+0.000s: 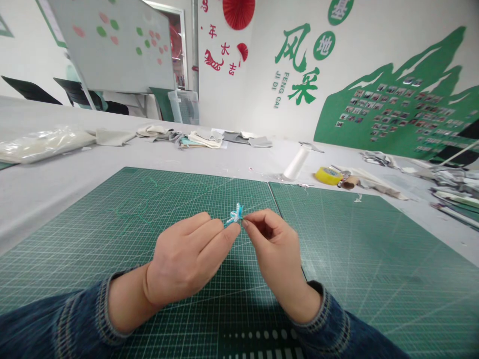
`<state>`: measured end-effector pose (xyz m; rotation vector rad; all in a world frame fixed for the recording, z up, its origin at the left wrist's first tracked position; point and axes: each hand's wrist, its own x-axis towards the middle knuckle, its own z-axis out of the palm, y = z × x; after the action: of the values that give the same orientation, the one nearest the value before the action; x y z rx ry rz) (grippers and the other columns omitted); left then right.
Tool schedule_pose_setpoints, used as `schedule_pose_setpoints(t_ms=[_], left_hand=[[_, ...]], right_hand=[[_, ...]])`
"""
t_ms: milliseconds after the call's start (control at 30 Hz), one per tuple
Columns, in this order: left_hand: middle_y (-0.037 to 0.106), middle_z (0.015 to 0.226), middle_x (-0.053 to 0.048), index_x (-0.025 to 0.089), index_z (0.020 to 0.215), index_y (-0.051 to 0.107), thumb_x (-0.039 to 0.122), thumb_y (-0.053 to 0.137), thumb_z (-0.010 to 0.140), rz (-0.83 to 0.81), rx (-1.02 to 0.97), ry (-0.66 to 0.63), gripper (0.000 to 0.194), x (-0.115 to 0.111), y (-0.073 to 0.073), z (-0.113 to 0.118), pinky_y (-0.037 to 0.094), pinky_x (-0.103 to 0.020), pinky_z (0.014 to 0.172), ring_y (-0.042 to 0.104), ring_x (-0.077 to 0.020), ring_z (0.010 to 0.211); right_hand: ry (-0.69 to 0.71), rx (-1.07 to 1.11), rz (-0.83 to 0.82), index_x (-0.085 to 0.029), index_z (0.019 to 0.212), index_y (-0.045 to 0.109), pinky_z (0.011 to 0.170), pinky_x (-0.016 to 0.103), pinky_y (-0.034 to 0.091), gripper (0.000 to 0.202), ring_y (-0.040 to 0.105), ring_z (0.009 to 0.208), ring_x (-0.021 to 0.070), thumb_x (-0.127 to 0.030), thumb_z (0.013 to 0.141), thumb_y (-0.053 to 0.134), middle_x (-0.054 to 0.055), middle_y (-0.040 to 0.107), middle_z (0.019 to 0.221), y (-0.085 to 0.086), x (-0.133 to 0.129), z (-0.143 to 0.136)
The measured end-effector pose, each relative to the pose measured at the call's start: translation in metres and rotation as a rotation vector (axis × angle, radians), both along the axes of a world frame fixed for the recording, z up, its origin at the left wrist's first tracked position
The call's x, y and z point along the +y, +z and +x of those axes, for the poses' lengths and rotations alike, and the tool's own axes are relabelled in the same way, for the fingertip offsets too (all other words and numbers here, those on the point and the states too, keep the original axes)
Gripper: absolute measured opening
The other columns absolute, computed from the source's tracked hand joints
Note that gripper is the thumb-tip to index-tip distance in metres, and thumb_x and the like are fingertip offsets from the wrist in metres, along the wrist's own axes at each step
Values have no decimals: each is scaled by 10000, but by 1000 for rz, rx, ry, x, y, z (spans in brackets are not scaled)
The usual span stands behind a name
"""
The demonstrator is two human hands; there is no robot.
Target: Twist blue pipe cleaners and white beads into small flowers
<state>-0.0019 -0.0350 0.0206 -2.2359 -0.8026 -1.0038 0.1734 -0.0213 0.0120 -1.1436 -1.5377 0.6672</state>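
A small light-blue ornament with rows of white beads (235, 214) stands up between my two hands, above the green cutting mat (209, 194). My left hand (192, 254) is closed, with thumb and forefinger pinching the ornament's lower left part. My right hand (279, 254) is also closed, its thumb and forefinger pressed together at the ornament's right edge. Whether those right fingertips grip the ornament itself or something thin on it is too small to tell. Loose green thread (136, 209) lies on the mat at the left.
A white thread cone (297, 162) and yellow tape roll (328, 175) stand behind the mats. Fabric pieces (204, 138) lie along the table's far side, a plastic-wrapped bundle (45, 143) at left. A second cutting mat (374, 249) adjoins on the right. A person sits behind the whiteboard (123, 45).
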Motion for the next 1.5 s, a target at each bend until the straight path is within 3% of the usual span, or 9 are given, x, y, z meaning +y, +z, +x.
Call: schedule_pose_setpoints(t_ms=[300, 733, 1100, 1267, 1500], left_hand=[[588, 631, -7, 118, 996, 666, 79, 678, 822, -28, -21, 30, 179, -1, 5, -2, 426, -320, 561, 461, -161, 588], [584, 629, -8, 142, 924, 688, 111, 631, 865, -77, -13, 90, 87, 4, 9, -2, 424, -311, 581, 488, -169, 607], [626, 690, -7, 175, 911, 687, 155, 568, 912, -169, -18, 169, 121, 6, 8, -5, 419, -309, 628, 536, -174, 663], [652, 739, 6, 209, 890, 672, 204, 525, 936, -325, -37, 225, 154, 8, 10, -7, 397, -304, 627, 576, -176, 715], [694, 760, 35, 237, 814, 708, 206, 596, 855, -689, -82, 196, 122, 18, 28, -16, 369, -271, 604, 613, -154, 718]], right_hand=[[-6, -251, 237, -197, 763, 620, 587, 269, 391, 164, 493, 632, 121, -82, 874, 583, -22, 551, 713, -2, -3, 0], [58, -326, 214, -188, 782, 620, 585, 262, 367, 160, 483, 636, 112, -65, 875, 577, -28, 535, 723, -6, -4, 0], [97, -404, 221, -194, 801, 619, 608, 276, 377, 144, 513, 670, 129, -87, 888, 576, -18, 560, 745, -8, -6, -1], [114, -498, 271, -184, 814, 627, 642, 294, 402, 150, 527, 705, 156, -125, 922, 542, 10, 581, 757, -9, -7, -2], [206, -608, 360, -167, 832, 649, 672, 315, 422, 187, 559, 751, 178, -138, 946, 503, 49, 626, 796, -10, -7, -3]])
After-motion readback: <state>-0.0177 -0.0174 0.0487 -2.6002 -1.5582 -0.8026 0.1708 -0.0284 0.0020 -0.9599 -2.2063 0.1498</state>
